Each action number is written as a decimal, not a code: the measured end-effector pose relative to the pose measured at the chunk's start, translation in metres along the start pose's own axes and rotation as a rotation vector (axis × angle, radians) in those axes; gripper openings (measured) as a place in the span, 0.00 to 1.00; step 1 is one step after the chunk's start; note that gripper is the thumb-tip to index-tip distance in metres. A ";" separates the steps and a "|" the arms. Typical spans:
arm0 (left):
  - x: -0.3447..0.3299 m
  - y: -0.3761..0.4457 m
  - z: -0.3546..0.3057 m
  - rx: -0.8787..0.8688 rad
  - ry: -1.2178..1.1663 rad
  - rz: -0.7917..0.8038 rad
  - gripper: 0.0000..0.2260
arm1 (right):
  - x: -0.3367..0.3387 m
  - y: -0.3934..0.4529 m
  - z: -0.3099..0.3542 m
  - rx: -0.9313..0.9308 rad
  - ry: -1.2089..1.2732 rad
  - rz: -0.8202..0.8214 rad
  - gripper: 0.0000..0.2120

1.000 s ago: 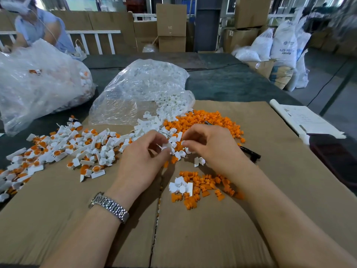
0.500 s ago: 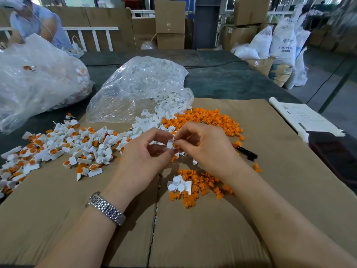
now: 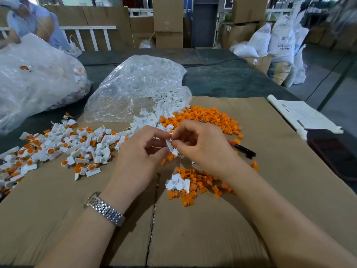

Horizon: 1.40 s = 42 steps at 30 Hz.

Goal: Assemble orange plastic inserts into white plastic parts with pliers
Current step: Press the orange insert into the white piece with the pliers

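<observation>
My left hand (image 3: pixel 141 153) and my right hand (image 3: pixel 202 146) meet above the cardboard, fingertips together, both pinching one small white plastic part (image 3: pixel 170 145). A bit of orange shows at my right fingertips; I cannot tell whether it is an insert held there. Behind the hands lies a heap of loose orange inserts (image 3: pixel 210 118), and a smaller mix of orange and white pieces (image 3: pixel 191 187) lies just in front of them. Assembled white-and-orange parts (image 3: pixel 63 147) spread out to the left. The pliers (image 3: pixel 242 149), with red and black handles, lie on the cardboard right of my right hand.
A clear bag of white parts (image 3: pixel 139 88) lies open behind the heaps, and a bigger clear bag (image 3: pixel 36 82) sits far left. Brown cardboard (image 3: pixel 193 233) covers the dark table. Papers (image 3: pixel 303 115) lie at the right edge. A person (image 3: pixel 32 22) stands at back left.
Both hands have lifted off the pile and come together, with the white part now held up between the fingertips. The pliers have not moved.
</observation>
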<state>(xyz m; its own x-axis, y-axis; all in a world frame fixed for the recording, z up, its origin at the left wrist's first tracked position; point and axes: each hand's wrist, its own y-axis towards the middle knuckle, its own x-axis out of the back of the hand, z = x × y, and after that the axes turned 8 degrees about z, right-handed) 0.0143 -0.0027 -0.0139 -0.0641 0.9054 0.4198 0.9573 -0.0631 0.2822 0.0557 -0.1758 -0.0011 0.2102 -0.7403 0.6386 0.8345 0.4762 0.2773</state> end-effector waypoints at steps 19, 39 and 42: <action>0.012 0.002 0.000 0.099 -0.592 0.055 0.11 | 0.011 -0.005 0.005 0.081 0.268 0.006 0.12; 0.012 0.006 -0.001 0.312 -0.802 0.032 0.03 | 0.002 -0.003 0.003 0.226 0.031 -0.037 0.14; 0.012 0.005 -0.003 0.311 -0.795 0.033 0.01 | 0.001 -0.003 0.002 0.248 0.032 -0.043 0.11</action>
<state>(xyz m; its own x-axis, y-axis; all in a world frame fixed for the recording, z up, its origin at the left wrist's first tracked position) 0.0177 0.0067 -0.0050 0.0707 0.9381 -0.3391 0.9965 -0.0815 -0.0178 0.0530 -0.1773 0.0003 0.1962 -0.7750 0.6007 0.6934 0.5428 0.4738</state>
